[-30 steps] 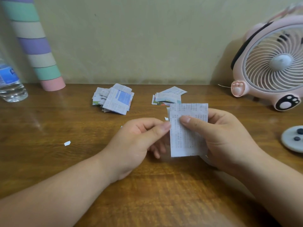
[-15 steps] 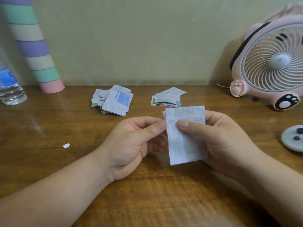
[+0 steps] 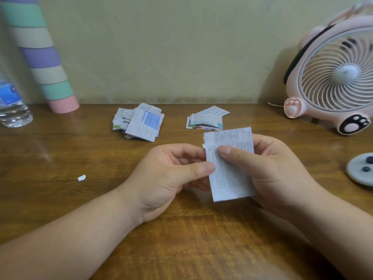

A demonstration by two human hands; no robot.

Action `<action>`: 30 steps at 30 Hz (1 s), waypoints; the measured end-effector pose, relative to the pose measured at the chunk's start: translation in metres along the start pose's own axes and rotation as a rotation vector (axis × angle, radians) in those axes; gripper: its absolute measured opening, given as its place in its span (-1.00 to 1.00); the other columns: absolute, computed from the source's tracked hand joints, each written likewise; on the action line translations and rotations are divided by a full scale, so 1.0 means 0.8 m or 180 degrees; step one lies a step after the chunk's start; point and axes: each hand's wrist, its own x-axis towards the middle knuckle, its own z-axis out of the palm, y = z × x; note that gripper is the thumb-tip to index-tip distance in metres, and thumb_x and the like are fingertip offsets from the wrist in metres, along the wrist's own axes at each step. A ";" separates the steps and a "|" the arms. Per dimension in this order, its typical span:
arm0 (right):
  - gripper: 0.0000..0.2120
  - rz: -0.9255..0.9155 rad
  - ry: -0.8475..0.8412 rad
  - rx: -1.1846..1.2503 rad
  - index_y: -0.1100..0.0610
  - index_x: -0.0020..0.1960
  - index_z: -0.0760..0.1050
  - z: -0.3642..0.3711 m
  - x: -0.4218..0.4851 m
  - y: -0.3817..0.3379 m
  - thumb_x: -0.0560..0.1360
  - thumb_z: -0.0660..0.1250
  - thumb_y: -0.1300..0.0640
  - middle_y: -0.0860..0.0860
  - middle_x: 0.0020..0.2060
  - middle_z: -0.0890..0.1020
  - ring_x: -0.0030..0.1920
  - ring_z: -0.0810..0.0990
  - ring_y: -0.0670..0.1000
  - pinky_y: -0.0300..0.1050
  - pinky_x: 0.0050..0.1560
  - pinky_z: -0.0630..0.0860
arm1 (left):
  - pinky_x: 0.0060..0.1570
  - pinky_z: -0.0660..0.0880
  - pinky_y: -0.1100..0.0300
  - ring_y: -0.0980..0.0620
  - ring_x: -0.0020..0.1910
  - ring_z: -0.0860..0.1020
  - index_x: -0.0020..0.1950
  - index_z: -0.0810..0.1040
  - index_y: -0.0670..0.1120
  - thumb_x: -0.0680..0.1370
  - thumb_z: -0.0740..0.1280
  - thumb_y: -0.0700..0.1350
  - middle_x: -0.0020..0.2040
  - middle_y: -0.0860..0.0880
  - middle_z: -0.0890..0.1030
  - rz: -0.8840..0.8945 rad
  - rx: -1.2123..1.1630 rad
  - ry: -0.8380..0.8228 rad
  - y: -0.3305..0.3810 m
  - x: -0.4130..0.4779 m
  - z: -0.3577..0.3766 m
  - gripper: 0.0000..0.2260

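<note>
Head camera: we hold a printed paper slip (image 3: 230,178) upright in both hands, just above the desk (image 3: 60,199) in front of us. Our left hand (image 3: 167,178) pinches its left edge between thumb and fingers. Our right hand (image 3: 278,172) grips it with the thumb across the printed face and the fingers behind. Two piles of cut paper (image 3: 139,123) (image 3: 206,119) lie farther back. A pink fan (image 3: 333,77) stands at the right, a water bottle (image 3: 12,106) at the left.
</note>
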 end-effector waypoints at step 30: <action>-0.75 -0.0313 0.0572 -0.0476 0.05 -0.39 0.56 0.004 0.004 -0.005 0.38 0.55 0.22 0.14 -0.30 0.70 -0.29 0.67 0.12 0.14 -0.16 0.60 | -0.13 0.59 0.10 -0.06 -0.20 0.61 -0.10 0.32 -0.13 0.30 0.48 -0.44 -0.15 -0.16 0.65 0.0252 0.0407 -0.0395 -0.003 -0.001 0.002 -0.59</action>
